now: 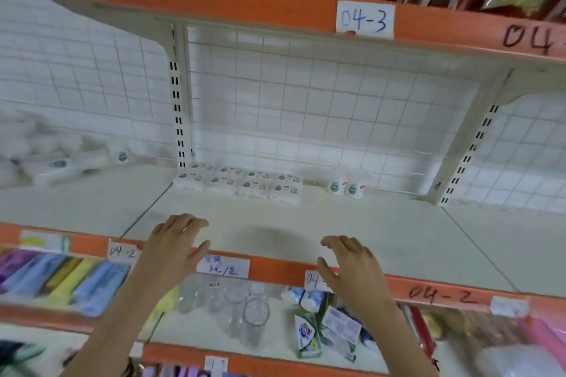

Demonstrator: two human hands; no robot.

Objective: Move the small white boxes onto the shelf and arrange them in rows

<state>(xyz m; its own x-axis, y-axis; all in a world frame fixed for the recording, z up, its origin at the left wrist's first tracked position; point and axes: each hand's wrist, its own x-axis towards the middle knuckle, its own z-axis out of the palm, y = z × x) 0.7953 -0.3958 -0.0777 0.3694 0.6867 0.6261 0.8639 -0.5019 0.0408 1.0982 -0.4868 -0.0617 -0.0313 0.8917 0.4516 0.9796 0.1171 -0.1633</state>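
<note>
Eight small white boxes in two rows on shelf, two hands empty, fingers relaxed

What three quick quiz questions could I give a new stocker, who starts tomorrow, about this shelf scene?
1. True or false: the left hand grips a box.
2. How many rows do the small white boxes form on the shelf? A) one B) two C) four
3. What stands on the shelf just right of the boxes?

Key: 1. False; both it and the right hand are empty. 2. B. 3. Two small white bottles.
</note>
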